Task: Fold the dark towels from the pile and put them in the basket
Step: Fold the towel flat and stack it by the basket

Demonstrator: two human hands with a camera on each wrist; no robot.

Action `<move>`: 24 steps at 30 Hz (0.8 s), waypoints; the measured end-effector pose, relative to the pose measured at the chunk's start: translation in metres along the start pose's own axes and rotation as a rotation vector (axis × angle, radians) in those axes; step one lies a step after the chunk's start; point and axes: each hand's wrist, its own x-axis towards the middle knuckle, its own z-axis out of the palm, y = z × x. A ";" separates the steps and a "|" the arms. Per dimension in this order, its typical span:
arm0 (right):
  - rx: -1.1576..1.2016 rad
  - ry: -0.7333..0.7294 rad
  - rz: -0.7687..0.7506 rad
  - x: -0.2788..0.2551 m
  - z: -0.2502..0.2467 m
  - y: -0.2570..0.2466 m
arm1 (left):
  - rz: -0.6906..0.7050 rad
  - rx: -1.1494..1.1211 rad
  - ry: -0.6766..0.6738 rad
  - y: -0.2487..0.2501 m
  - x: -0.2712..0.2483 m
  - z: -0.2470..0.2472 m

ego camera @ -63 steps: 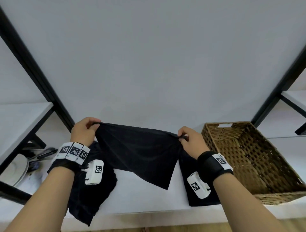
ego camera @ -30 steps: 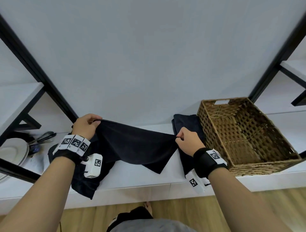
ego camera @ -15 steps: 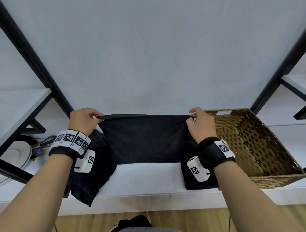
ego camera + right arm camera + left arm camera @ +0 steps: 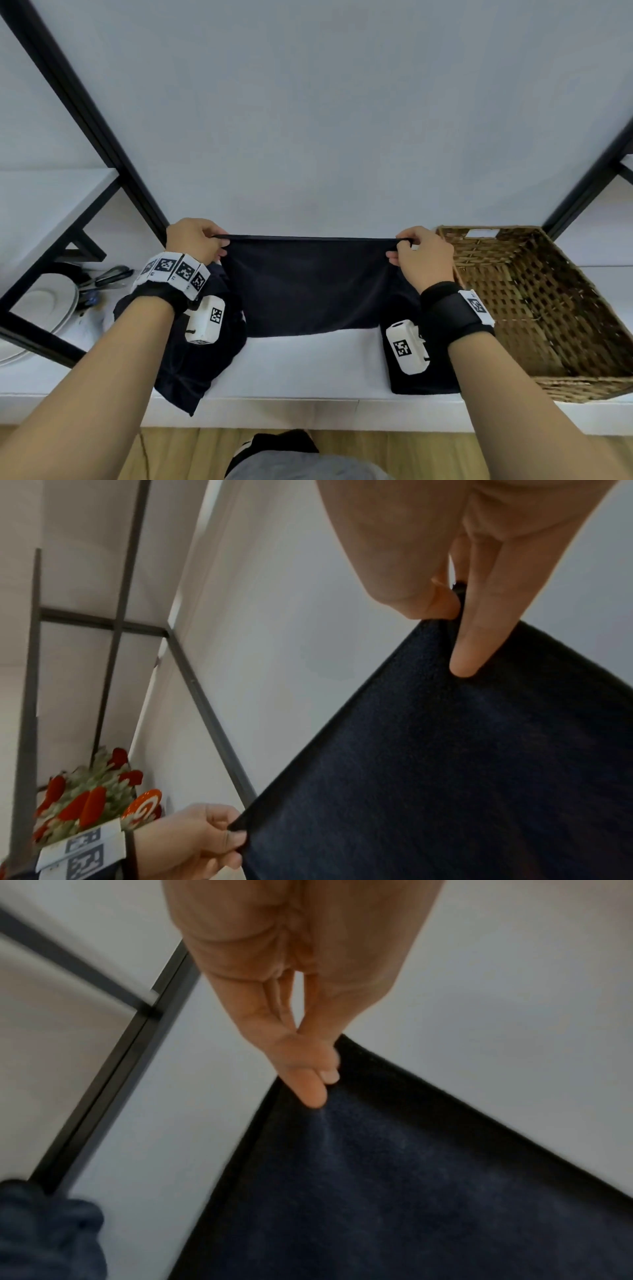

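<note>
Two hands are pinching the towel (image 4: 308, 287) taut, left hand (image 4: 193, 240) and right hand (image 4: 419, 257) at its top corners (squaring it, seemingly, for folding) beside the basket (image 4: 534, 294).

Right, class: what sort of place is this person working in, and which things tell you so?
Probably a home utility or storage corner: a white shelf in a black frame, a wicker basket beside dark towels, and plates on the next shelf.
</note>
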 end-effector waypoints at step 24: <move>0.065 -0.045 0.146 0.005 0.038 0.041 | 0.003 -0.242 -0.176 -0.055 0.002 0.031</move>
